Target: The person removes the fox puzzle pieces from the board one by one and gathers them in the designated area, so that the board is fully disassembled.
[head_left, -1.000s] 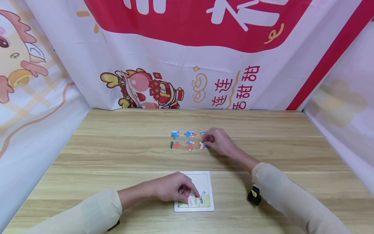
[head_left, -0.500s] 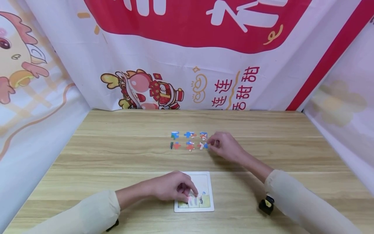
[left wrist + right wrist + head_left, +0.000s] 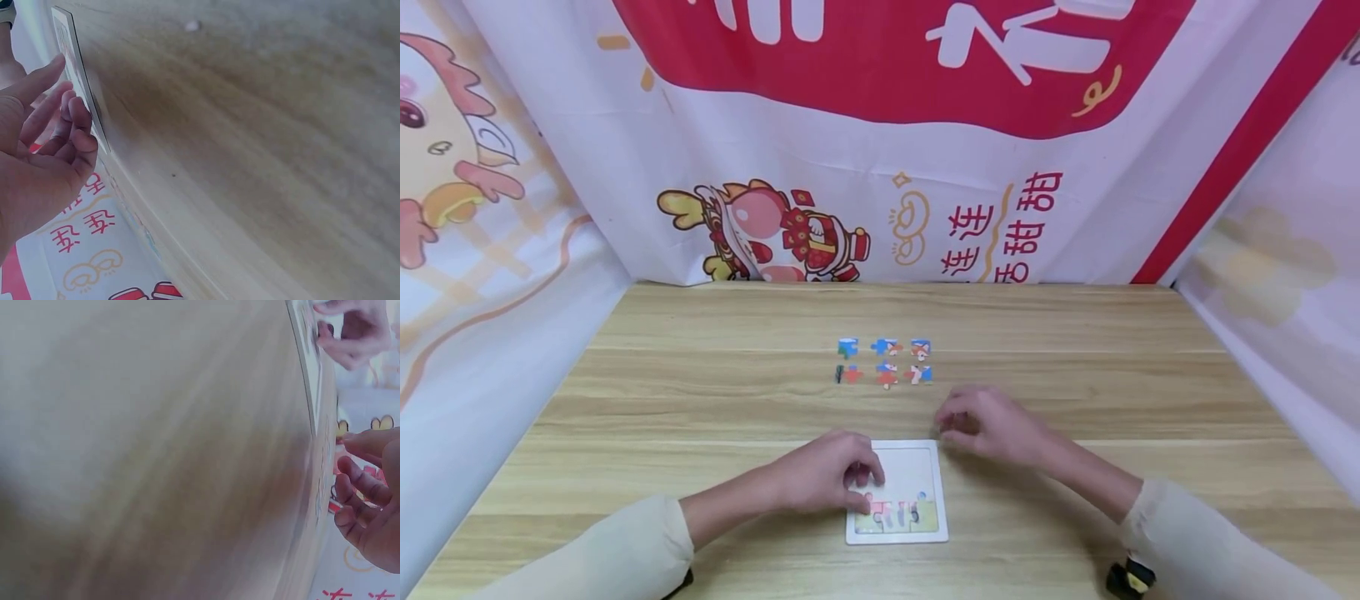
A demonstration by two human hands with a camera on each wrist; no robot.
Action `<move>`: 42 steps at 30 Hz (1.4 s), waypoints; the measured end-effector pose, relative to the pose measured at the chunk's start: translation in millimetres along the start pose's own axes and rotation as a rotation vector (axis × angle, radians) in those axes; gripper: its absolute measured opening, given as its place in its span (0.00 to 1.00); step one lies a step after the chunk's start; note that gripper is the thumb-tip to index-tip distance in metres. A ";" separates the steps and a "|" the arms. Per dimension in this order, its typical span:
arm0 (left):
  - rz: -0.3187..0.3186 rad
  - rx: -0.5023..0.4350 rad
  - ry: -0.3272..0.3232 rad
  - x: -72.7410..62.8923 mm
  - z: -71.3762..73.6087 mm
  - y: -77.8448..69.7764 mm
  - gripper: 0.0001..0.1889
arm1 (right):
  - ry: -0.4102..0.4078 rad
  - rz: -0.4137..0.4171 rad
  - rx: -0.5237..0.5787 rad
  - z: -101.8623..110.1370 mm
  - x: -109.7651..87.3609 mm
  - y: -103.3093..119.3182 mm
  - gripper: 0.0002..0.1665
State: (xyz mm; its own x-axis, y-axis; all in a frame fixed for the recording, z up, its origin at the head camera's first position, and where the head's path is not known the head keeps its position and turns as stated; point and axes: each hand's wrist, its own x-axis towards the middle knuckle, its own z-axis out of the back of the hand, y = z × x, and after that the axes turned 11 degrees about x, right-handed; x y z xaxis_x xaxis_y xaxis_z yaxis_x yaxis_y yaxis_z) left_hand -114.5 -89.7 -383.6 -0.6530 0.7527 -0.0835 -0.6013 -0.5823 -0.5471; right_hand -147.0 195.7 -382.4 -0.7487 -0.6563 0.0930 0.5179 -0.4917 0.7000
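– Which hand is set nearer the puzzle tray (image 3: 897, 539)?
– The left hand (image 3: 831, 471): it is held over the tray's left side, loosely curved, with nothing seen gripped
– And the right hand (image 3: 992, 427)?
– It is held just beside the tray's far right corner, so the tray is reached leftward and nearer; the fingers are bent, but whether anything is pinched cannot be told
– What else is laid out?
– Six loose jigsaw pieces (image 3: 887, 374), in two rows, between tray and far edge of the table (image 3: 625, 400)

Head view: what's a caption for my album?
Bare left grip over, bare right grip beside a square white puzzle tray, six colourful jigsaw pieces in two rows beyond.
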 end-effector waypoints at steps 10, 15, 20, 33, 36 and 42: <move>-0.016 0.016 0.007 -4.6 -1.4 2.3 0.09 | 0.182 0.130 0.002 -16.9 -15.5 16.2 0.11; -0.024 0.019 0.010 -6.0 -1.2 2.2 0.09 | 0.246 0.134 -0.022 -23.6 -21.3 23.7 0.14; -0.023 0.024 0.016 -6.2 -1.9 2.4 0.10 | 0.283 0.225 -0.080 -29.5 -24.4 24.9 0.19; -0.007 0.006 0.020 -5.6 -1.4 3.2 0.09 | 0.318 0.323 -0.191 -34.4 -26.9 27.2 0.19; -0.012 0.005 0.018 -5.5 -1.7 3.8 0.09 | 0.321 0.330 -0.192 -35.2 -27.1 25.8 0.19; -0.010 0.002 0.020 -5.5 -1.6 4.0 0.09 | 0.336 0.374 -0.204 -36.9 -27.0 24.2 0.20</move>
State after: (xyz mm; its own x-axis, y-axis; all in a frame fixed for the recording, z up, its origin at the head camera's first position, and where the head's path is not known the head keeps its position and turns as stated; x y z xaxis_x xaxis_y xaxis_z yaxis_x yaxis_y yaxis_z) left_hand -112.5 -95.7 -386.6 -0.6373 0.7648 -0.0947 -0.6090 -0.5751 -0.5463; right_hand -99.0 180.5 -394.1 -0.3422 -0.9381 0.0544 0.8183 -0.2690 0.5080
